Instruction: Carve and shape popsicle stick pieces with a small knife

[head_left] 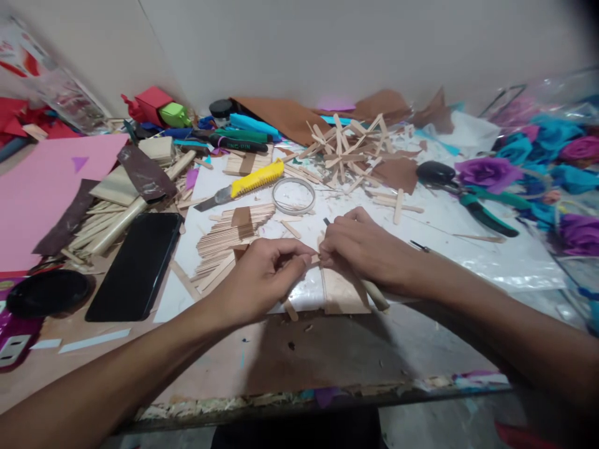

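Observation:
Between the fingertips of my left hand (276, 271) is the end of a small wooden craft stick (315, 258), mostly covered by the fingers. My right hand (353, 246) pinches close beside it, its fingers curled at the stick's other end. A dark, narrow tip (326, 221) pokes out above the right fingers; what it belongs to is hidden. Below the right hand lies a flat wooden piece (345, 298), with a tan rod (377, 296) at its right. Stacked craft sticks (227, 237) lie in a fanned row beyond my left hand.
A yellow utility knife (255, 179) and a roll of tape (294, 196) lie behind the hands. Loose craft sticks (341, 149) are heaped farther back. Green-handled pliers (486, 212) sit at right, near paper flowers (491, 173). At left is a black phone (135, 268).

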The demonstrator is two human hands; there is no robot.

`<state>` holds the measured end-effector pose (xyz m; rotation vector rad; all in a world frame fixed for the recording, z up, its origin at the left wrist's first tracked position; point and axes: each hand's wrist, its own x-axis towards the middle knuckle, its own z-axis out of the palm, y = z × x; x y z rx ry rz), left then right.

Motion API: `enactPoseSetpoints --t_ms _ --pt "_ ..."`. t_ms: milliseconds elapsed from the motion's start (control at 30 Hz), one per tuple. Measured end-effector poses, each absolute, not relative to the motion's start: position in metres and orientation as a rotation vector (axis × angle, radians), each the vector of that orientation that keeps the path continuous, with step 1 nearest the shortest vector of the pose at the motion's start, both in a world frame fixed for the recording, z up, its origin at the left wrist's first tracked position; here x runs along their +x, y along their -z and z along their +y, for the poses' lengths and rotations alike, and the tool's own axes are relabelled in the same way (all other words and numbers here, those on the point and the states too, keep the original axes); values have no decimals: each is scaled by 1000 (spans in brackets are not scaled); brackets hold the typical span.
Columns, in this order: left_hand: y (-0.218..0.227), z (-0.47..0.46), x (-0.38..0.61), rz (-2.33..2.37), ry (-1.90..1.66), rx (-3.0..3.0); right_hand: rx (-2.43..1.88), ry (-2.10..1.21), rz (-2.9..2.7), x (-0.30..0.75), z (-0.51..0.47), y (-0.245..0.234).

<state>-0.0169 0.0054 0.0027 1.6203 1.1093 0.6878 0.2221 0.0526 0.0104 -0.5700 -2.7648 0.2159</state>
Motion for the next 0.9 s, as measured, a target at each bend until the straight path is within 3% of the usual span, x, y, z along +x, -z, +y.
enactPoseSetpoints --t_ms 133,533,900 --pt "-3 5 -17 1117 -702 1634 -569 -285 -2673 228 54 -12" --pt "-8 4 -15 1124 -679 1692 -310 82 -2674 226 52 -17" --pt "-6 1 -12 1132 -733 1930 -575 -495 -2546 224 43 -6"
